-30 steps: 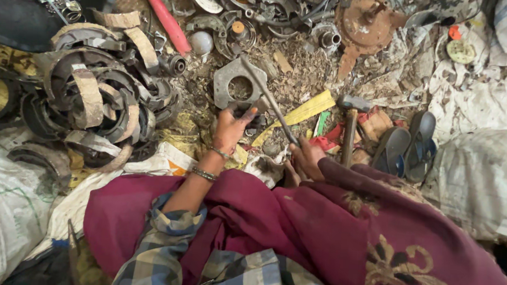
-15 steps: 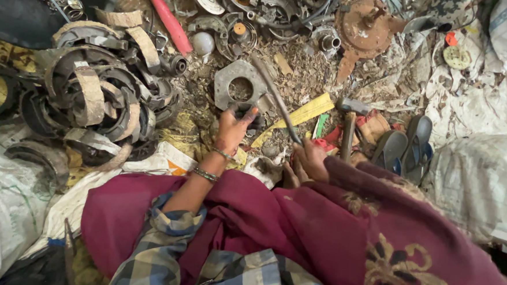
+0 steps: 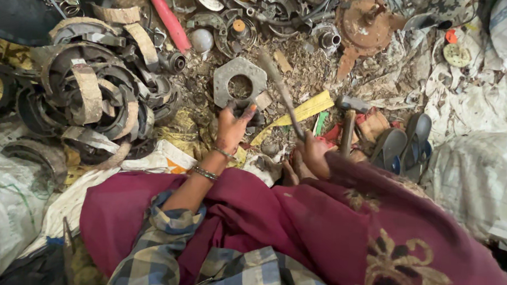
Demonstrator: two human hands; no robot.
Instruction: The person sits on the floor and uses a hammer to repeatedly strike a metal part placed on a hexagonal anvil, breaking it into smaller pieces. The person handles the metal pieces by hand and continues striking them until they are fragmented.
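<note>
My left hand [image 3: 231, 130], with bangles at the wrist, reaches forward and grips a small dark metal piece [image 3: 249, 112]. That piece sits at the near edge of a grey square metal plate with a round hole [image 3: 227, 72]. My right hand [image 3: 313, 154], partly under maroon cloth, is closed on a thin metal rod [image 3: 282, 98]. The rod slants up and to the left over the ground, and its blurred tip is just right of the plate. The two hands are about a hand's width apart.
A heap of curved, worn brake shoes [image 3: 94, 93] lies to the left. A hammer [image 3: 349, 116], a yellow strip [image 3: 307, 110] and dark sandals [image 3: 406, 145] lie to the right. A red-handled tool [image 3: 167, 16], a rusty disc [image 3: 364, 21] and scrap parts lie ahead, with white sacks [image 3: 477, 171] at the sides.
The rod in my right hand has swung, its tip shifting a little to the right beside the plate. My left hand stays at the plate's near edge.
</note>
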